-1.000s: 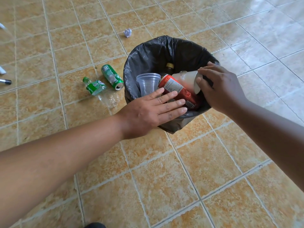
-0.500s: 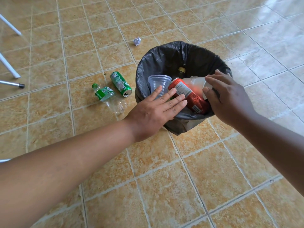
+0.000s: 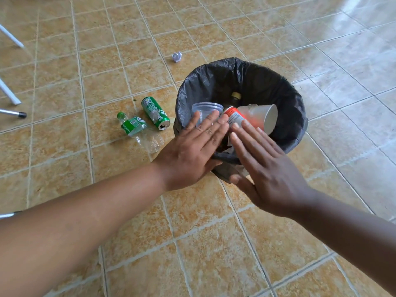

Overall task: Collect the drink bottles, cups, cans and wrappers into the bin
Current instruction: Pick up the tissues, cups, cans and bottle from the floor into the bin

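Bin [image 3: 299, 108]: stood on the tiled floor [image 3: 214, 254] and lined with a black bag [image 3: 252, 82], which is folded out over the rim.
Inside the bin: a clear plastic cup [image 3: 206, 107] is seen upright at the left side; a red can [image 3: 234, 116] is laid slantwise beside it; a cloudy cup [image 3: 264, 116] is tipped on its side against the can, mouth turned to the right; a dark bottle [image 3: 235, 96] with a gold cap is seen behind them, mostly hidden.
Left hand [image 3: 192, 151]: held flat over the near rim, fingers straight and together, nothing grasped; its fingertips are seen in front of the clear plastic cup and the red can, and contact cannot be told.
Right hand [image 3: 265, 168]: likewise flat with straight fingers, nothing gripped; it is held over the near rim, and its fingertips are seen across the lower part of the red can.
Left on the floor: a green can [image 3: 155, 113] is laid on its side just left of the bin; a crushed bottle [image 3: 134, 126] with a green label and cap is laid beside it; a crumpled paper ball [image 3: 177, 56] is seen beyond the bin, apart from it.
Far left edge: white legs [image 3: 9, 95] and a black-tipped rod [image 3: 15, 114] are partly seen.
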